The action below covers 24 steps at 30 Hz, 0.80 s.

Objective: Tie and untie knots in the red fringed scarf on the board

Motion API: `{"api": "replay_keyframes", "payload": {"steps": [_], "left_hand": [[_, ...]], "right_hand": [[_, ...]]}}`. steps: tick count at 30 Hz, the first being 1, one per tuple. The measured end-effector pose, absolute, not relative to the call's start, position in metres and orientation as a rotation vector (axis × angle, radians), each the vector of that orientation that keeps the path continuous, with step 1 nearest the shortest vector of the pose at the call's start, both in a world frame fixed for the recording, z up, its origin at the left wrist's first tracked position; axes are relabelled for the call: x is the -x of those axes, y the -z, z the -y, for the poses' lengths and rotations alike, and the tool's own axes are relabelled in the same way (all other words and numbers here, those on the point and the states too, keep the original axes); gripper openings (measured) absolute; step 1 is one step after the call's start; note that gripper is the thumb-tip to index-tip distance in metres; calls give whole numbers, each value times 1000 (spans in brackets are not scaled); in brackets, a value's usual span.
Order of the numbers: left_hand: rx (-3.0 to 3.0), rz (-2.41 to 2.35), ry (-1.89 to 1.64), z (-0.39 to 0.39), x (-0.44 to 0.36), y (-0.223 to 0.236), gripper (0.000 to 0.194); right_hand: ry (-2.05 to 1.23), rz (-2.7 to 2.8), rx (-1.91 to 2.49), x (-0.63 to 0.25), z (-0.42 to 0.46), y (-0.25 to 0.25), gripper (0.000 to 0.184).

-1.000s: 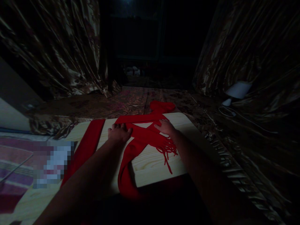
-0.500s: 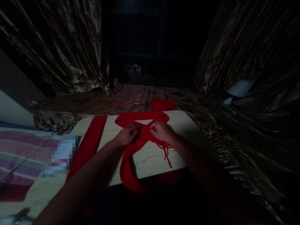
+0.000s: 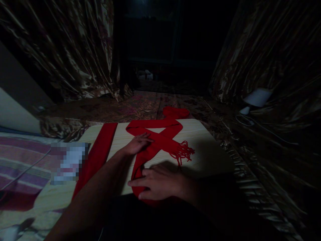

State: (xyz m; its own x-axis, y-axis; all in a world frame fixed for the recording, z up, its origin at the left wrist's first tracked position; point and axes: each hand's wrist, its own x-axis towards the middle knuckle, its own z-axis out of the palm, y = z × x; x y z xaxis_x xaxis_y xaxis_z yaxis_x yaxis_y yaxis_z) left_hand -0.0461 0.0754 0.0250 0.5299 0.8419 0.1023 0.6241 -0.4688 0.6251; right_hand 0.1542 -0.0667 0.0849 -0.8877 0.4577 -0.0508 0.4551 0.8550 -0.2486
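A red fringed scarf (image 3: 172,144) lies on a pale wooden board (image 3: 198,134), looped so that two strips cross near the middle. Its tasselled end points right, and one part hangs over the far edge. My left hand (image 3: 139,143) rests on the crossing strips, fingers stretched out over the cloth. Closer to my body, my right hand (image 3: 160,182) is over the near bend of the scarf, its fingers spread apart and touching or just above the fabric. A straight red strip (image 3: 102,144) runs along the board's left side, beside my left forearm.
A striped cloth (image 3: 22,164) lies at the left with a blurred-out item (image 3: 69,164) at the board's edge. A white lamp (image 3: 258,97) with a cord stands at the right. Patterned curtains (image 3: 85,50) hang behind, and a fringed rug (image 3: 247,167) edge runs along the right.
My right hand has left the crossing strips and come back toward my body to the near bend, opening its fingers. The tasselled end now lies further right. My left hand stays on the crossing.
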Motion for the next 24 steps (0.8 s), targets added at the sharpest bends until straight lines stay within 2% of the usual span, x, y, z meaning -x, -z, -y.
{"api": "replay_keyframes", "payload": {"steps": [3,5,8,12,15,20,24], "left_hand": [[-2231,-1195,-568,-76,47,-21,46],[-2202,-1214,-621,-77,47,-17,49],[-2126,-1237,-736,-78,47,-11,51],[-1878,-1324,-856,-75,45,-7,48],[-1783,-1335,-889,-72,44,-7,48],[-2044,-1295,-902,-71,44,-9,40],[-2190,-1305,-881,-71,43,-8,39]], "right_hand": [[-308,3051,705,-146,76,-79,45],[-370,2997,728,-144,78,-76,46],[-434,2759,990,-148,68,-74,40],[-142,2462,1407,-168,25,-69,23],[-66,2293,1583,-185,-13,-62,30],[-332,2249,1809,-205,-61,-56,48],[-712,2191,1881,-210,-81,-63,45]]}}
